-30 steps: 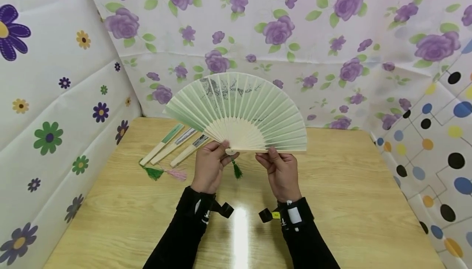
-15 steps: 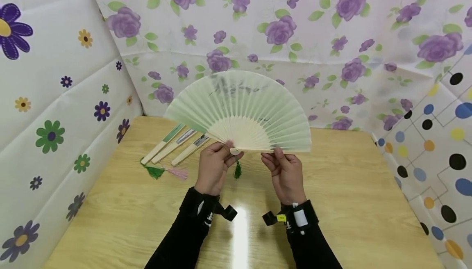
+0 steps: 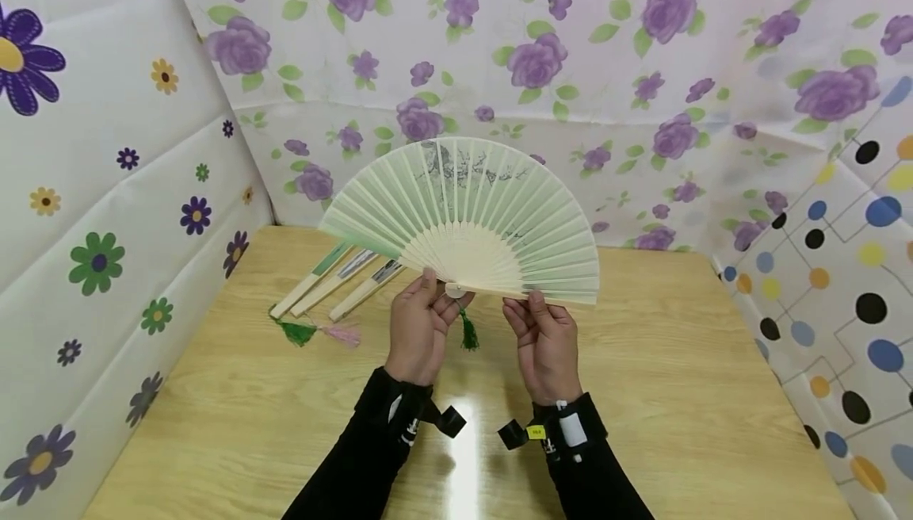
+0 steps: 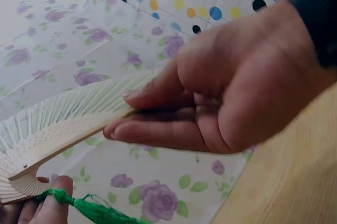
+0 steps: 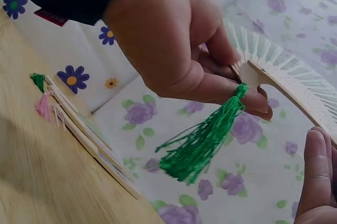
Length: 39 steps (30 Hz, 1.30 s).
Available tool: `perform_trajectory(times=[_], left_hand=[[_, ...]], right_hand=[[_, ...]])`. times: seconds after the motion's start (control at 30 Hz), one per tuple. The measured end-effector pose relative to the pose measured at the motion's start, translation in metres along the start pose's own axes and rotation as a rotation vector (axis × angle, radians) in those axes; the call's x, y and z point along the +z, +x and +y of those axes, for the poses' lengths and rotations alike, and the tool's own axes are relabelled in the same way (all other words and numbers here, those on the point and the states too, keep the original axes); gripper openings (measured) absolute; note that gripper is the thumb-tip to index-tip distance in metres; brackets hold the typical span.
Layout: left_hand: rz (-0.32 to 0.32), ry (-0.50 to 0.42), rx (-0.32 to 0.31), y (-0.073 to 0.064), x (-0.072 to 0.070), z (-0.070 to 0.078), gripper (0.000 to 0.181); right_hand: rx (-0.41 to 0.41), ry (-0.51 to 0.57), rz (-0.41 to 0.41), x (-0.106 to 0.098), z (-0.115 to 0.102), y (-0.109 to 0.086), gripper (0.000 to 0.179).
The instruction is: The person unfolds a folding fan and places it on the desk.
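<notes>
A pale green folding fan (image 3: 499, 211) is spread wide in both hands above the table, with a dark branch-like drawing near its top. At the pivot end, the left hand (image 3: 416, 334) pinches the bare sticks between thumb and fingers. The right hand (image 3: 549, 349) pinches the lower guard stick, thumb on top and fingers beneath. From the pivot hangs a green tassel (image 3: 468, 331), which overlaps the left fingers in the right wrist view. The left wrist view shows the right thumb and fingers around the guard stick (image 4: 63, 154).
Several folded fans (image 3: 314, 278) lie side by side at the table's back left, with a green tassel (image 3: 297, 333) and a pink tassel (image 3: 344, 334). Floral cloth (image 3: 606, 68) hangs behind the wooden table (image 3: 685, 393). A dotted cloth (image 3: 834, 330) borders the right side.
Both hands and the spread fan shifted slightly right, then the right hand came back a little. The fan's right end now tips slightly lower. Its hanging tassel moved a bit right.
</notes>
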<state>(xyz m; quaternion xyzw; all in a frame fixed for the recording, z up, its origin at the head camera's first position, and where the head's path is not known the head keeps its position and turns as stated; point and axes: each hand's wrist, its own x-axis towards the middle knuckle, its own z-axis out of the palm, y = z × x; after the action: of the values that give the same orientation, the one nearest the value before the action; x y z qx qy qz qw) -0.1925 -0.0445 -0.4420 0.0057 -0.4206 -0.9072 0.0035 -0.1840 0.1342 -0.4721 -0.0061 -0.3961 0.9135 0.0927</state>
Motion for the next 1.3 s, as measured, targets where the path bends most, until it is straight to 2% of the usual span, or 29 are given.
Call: perform_trajectory(times=[0.07, 0.17, 0.3, 0.43, 0.53, 0.63, 0.8, 0.97, 1.13, 1.2, 1.3], left_hand=[[-0.040, 0.011, -0.010, 0.001, 0.001, -0.003, 0.028], [-0.067, 0.043, -0.020, 0.004, 0.006, -0.011, 0.012], [-0.028, 0.102, -0.035, 0.011, 0.011, -0.025, 0.018], [0.026, 0.198, -0.074, 0.019, 0.015, -0.041, 0.012], [0.020, 0.261, -0.125, 0.023, 0.022, -0.058, 0.004], [-0.026, 0.285, -0.179, 0.026, 0.031, -0.076, 0.006], [-0.101, 0.306, -0.257, 0.037, 0.051, -0.106, 0.023], [-0.130, 0.347, -0.334, 0.053, 0.080, -0.135, 0.021], [-0.112, 0.388, -0.443, 0.062, 0.100, -0.161, 0.017], [-0.098, 0.418, -0.472, 0.066, 0.104, -0.170, 0.017], [-0.040, 0.454, -0.519, 0.077, 0.107, -0.186, 0.014]], right_hand=[[-0.011, -0.003, 0.019, -0.004, -0.003, 0.000, 0.023], [-0.023, 0.003, 0.054, -0.011, -0.007, 0.001, 0.022], [-0.012, 0.000, 0.093, -0.020, -0.009, 0.002, 0.024], [0.023, -0.005, 0.121, -0.031, -0.008, 0.001, 0.026], [0.042, -0.038, 0.138, -0.039, -0.006, -0.001, 0.024], [0.050, -0.078, 0.167, -0.048, -0.005, -0.003, 0.017], [0.030, -0.058, 0.292, -0.066, -0.012, -0.001, 0.014], [0.016, -0.094, 0.415, -0.090, -0.025, 0.011, 0.032], [0.065, -0.138, 0.562, -0.112, -0.033, 0.024, 0.046], [0.087, -0.118, 0.600, -0.117, -0.035, 0.029, 0.050], [0.126, -0.069, 0.634, -0.123, -0.035, 0.035, 0.055]])
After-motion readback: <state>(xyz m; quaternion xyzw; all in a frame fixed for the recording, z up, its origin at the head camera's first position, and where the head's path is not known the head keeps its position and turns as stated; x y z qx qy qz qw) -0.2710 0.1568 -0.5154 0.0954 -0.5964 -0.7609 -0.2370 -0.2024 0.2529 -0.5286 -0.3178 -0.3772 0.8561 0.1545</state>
